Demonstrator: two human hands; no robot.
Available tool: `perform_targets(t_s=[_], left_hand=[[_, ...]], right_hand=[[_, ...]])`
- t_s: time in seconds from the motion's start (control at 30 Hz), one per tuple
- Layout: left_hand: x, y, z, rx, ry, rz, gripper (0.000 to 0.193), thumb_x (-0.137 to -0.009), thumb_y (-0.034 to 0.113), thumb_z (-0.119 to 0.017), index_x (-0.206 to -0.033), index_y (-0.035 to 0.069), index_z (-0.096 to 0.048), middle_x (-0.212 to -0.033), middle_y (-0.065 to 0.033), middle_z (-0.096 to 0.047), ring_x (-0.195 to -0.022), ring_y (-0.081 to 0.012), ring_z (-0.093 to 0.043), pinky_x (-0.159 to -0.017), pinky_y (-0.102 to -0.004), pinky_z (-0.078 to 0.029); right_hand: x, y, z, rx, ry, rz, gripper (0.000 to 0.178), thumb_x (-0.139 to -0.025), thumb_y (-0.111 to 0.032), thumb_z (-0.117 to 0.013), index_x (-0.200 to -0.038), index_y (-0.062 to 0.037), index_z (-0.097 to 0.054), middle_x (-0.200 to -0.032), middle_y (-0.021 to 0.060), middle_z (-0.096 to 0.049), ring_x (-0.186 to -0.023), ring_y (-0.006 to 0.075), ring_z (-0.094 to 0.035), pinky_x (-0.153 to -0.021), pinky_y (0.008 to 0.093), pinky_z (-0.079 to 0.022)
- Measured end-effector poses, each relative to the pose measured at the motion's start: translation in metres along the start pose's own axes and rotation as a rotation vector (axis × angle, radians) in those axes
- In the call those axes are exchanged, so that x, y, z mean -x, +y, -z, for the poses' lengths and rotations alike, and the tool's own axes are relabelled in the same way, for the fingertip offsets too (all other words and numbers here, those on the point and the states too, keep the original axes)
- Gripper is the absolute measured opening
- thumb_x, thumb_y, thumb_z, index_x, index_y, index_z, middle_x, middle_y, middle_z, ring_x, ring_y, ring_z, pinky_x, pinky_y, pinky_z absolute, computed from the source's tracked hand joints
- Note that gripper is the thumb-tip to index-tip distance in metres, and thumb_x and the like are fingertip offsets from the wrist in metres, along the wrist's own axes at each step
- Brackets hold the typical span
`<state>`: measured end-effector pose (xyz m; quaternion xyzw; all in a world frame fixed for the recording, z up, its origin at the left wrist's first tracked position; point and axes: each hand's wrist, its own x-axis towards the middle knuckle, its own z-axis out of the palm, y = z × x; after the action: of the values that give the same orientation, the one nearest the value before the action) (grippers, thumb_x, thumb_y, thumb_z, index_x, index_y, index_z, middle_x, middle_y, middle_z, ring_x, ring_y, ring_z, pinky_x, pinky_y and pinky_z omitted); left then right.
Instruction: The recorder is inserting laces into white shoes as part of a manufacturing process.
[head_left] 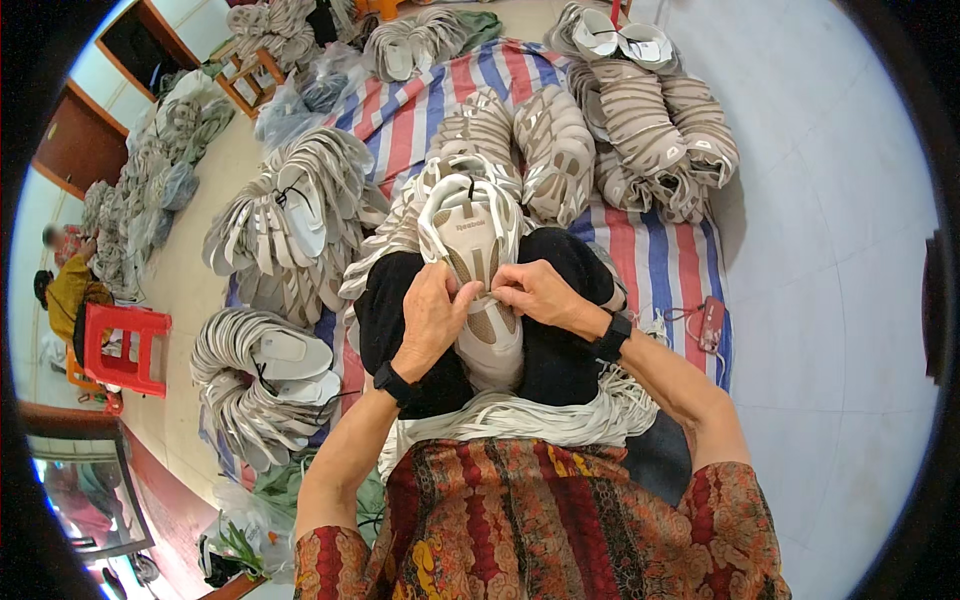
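A beige and white sneaker upper rests between my knees, toe toward me, its tongue pointing away. My left hand pinches at the left side of its lace opening, thumb and fingers closed. From the other side my right hand reaches in, thumb and forefinger pressed together on a thin pale strand that looks like a shoelace. The fingertips of both hands almost meet over the lace opening. Across my lap lies a thick bundle of white shoelaces. The fingers cover part of the lace holes.
Stacked shoe uppers lie on a striped sheet ahead, with tied bunches at left. A red phone or power bank with a cord lies at right. Beyond a red stool, another person sits far left.
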<state>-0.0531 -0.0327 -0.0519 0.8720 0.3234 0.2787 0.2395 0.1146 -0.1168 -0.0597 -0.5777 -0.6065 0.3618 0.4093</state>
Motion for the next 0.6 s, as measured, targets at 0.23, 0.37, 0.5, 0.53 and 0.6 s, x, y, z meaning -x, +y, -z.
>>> perform_targets(t_s=[0.23,0.37,0.5,0.53,0.6], left_hand=[[0.017,-0.002,0.013,0.156,-0.121,0.154,0.023,-0.073,0.019,-0.068,-0.069,-0.002,-0.056,-0.06,-0.0088,-0.055,-0.053,-0.0169,-0.052,-0.051,-0.0291,-0.042],[0.014,0.002,0.013,0.164,-0.191,0.278,0.025,-0.073,0.021,-0.068,-0.066,-0.002,-0.06,-0.055,-0.0076,-0.057,-0.05,-0.0135,-0.053,-0.049,-0.0286,-0.042],[0.01,0.0,0.012,0.188,-0.222,0.348,0.027,-0.072,0.021,-0.068,-0.065,-0.003,-0.059,-0.055,-0.0074,-0.057,-0.05,-0.0112,-0.052,-0.048,-0.0282,-0.042],[0.008,0.001,0.012,0.165,-0.236,0.343,0.027,-0.072,0.021,-0.067,-0.065,-0.004,-0.059,-0.055,-0.0074,-0.057,-0.049,-0.0107,-0.052,-0.048,-0.0277,-0.042],[0.005,0.001,0.01,0.141,-0.252,0.341,0.027,-0.073,0.021,-0.066,-0.065,-0.005,-0.059,-0.055,-0.0074,-0.057,-0.049,-0.0103,-0.052,-0.047,-0.0271,-0.042]], right_hand=[[0.01,-0.006,0.001,0.043,0.187,0.053,0.011,-0.08,-0.007,-0.058,-0.083,0.0035,-0.056,-0.065,0.0068,-0.058,-0.056,0.0087,-0.054,-0.051,0.0241,-0.044],[0.014,-0.001,0.001,0.05,0.177,-0.006,0.012,-0.076,-0.008,-0.059,-0.081,0.0033,-0.056,-0.066,0.0126,-0.058,-0.058,0.0195,-0.056,-0.054,0.0292,-0.045],[0.011,-0.005,0.0,0.131,0.171,0.088,0.011,-0.076,-0.008,-0.054,-0.077,0.0024,-0.054,-0.069,0.0174,-0.056,-0.065,0.0327,-0.057,-0.059,0.038,-0.045],[0.01,-0.001,-0.001,0.13,0.171,0.083,0.011,-0.076,-0.008,-0.054,-0.077,0.0024,-0.054,-0.069,0.0174,-0.056,-0.065,0.0327,-0.057,-0.059,0.038,-0.045],[0.006,0.005,-0.005,0.374,0.221,0.284,0.008,-0.077,-0.005,-0.055,-0.081,0.0011,-0.054,-0.07,0.0142,-0.053,-0.064,0.0292,-0.055,-0.058,0.0355,-0.044]])
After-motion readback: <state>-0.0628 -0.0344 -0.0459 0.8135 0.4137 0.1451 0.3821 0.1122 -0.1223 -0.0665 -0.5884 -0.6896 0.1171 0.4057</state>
